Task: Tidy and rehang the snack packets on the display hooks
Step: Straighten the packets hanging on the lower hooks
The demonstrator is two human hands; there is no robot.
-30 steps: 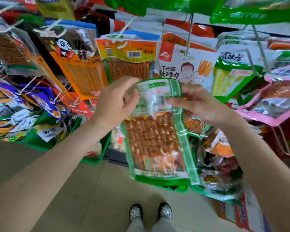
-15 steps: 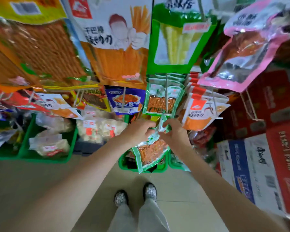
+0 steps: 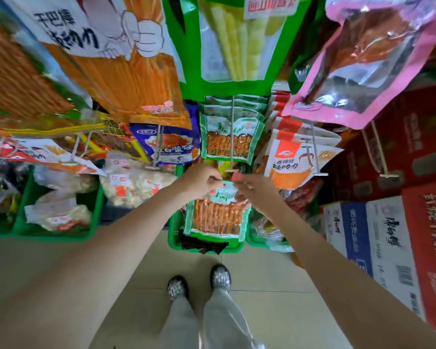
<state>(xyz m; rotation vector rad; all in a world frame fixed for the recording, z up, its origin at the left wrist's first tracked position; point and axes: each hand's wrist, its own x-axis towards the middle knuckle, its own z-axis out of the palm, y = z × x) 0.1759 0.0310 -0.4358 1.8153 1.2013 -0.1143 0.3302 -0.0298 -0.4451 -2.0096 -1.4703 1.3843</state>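
While both hands pinch its top edge, the green-edged snack packet (image 3: 218,217) hangs upright between them, its clear window showing reddish skewered pieces. The left hand (image 3: 199,178) grips the upper left corner with curled fingers; the right hand (image 3: 254,188) pinches the upper right corner. The packet's top sits just below the tip of a display hook (image 3: 232,137), which already carries a stack of matching packets (image 3: 227,139). Its lower part hangs in front of a green basket (image 3: 176,238) on the floor. Cardboard boxes (image 3: 388,235) stand at the right.
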